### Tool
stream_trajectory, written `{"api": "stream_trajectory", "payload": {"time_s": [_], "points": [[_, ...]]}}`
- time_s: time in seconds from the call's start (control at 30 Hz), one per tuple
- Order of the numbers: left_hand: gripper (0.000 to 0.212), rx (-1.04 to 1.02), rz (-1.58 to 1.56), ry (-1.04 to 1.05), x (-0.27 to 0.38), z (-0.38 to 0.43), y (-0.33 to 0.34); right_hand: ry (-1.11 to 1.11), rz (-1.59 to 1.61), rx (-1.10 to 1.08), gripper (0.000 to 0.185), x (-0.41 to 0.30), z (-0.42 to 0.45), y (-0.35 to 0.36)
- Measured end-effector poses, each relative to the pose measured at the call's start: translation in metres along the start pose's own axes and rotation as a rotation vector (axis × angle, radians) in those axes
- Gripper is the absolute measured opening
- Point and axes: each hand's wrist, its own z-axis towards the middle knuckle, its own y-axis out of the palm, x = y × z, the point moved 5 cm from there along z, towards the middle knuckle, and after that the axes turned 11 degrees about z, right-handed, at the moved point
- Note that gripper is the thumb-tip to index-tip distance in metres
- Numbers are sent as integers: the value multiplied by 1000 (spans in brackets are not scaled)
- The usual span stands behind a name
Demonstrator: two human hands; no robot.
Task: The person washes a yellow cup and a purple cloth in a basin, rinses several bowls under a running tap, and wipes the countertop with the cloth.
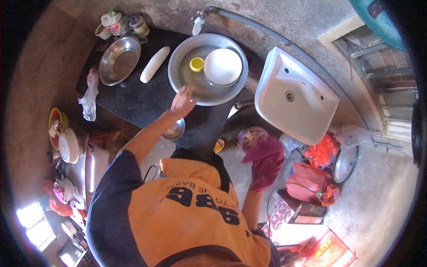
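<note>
My left hand [182, 101] reaches over the near rim of a large metal basin [174, 71], thumb and fingers apart. It is slightly blurred, and I cannot tell whether it touches the rim. Inside the basin, a white bowl [223, 66] sits on the right beside a small yellow cup [196, 64]. My right hand is covered by a maroon cloth [267, 165], which hangs around it away from the counter. Under my left wrist, a small metal bowl [175, 130] is partly hidden. A peeled white radish-like vegetable [155, 65] lies left of the basin.
The black counter [126, 103] also bears an oval metal basin [119, 60], a plastic bag [89, 96] and containers [115, 23]. A tap [198, 25] hangs above the large basin. Right stand a white sink [293, 100], red bags [308, 183] and a pot lid [345, 164].
</note>
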Motion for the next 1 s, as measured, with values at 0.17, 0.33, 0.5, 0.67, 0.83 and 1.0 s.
{"api": "stream_trajectory", "payload": {"time_s": [0.17,0.33,0.5,0.67,0.83,1.0], "points": [[57,117,169,-101,-32,153,63,112,-39,-139,34,12,-5,-3],[54,-259,98,-294,-61,217,121,163,-132,-61,47,10,-3,-30],[40,-249,55,9,-61,237,91,191,-116,-115,67,6,-4,-48],[39,-162,168,32,-34,228,49,325,144,-120,57,25,10,-30],[56,-149,-80,-26,8,214,7,485,428,311,47,62,31,-24],[56,128,-212,-57,-6,156,-15,658,-18,166,45,132,82,-7]]}}
